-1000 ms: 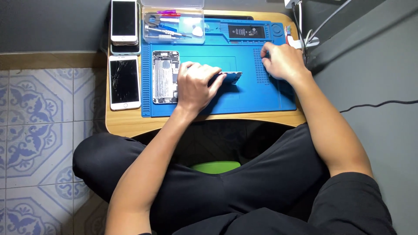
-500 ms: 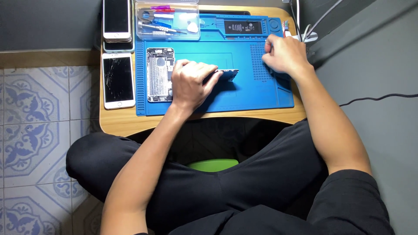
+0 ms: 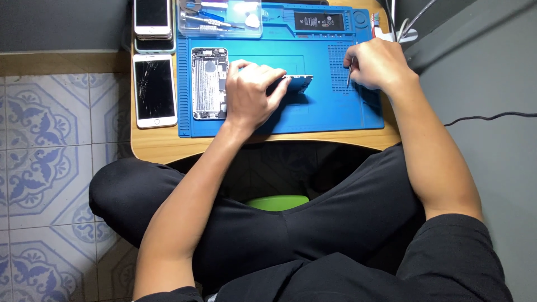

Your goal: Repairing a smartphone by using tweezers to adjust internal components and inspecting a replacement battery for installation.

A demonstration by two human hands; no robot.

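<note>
- The blue mat (image 3: 313, 120) lies on a low wooden table (image 3: 162, 146), and all places below are given from this mat.
- The left hand (image 3: 249, 92) rests near the middle of the mat, with the fingers curled closed around a thin dark phone part (image 3: 296, 84).
- The phone part sticks out from the fingers toward the right side of the mat, and it is lifted a little on one edge, tilted above the mat surface.
- The right hand (image 3: 377, 64) is at the right part of the mat, over the area with small holes, well apart from the left hand.
- The right hand is closed in a pinch and holds thin metal tweezers (image 3: 350, 72), with the tip pointing down to the mat.
- An opened phone body (image 3: 209, 84) lies flat on the left part of the mat, just beside the left hand, with its inner parts showing.
- A phone with a cracked screen (image 3: 155, 89) lies on the table just left of the mat.
- A stack of phones (image 3: 152, 22) is beyond it, at the far left corner of the mat.
- A clear plastic tray (image 3: 221, 19) with small tools stands at the far edge of the mat.
- A black battery (image 3: 319, 21) lies in the far right section of the mat.
</note>
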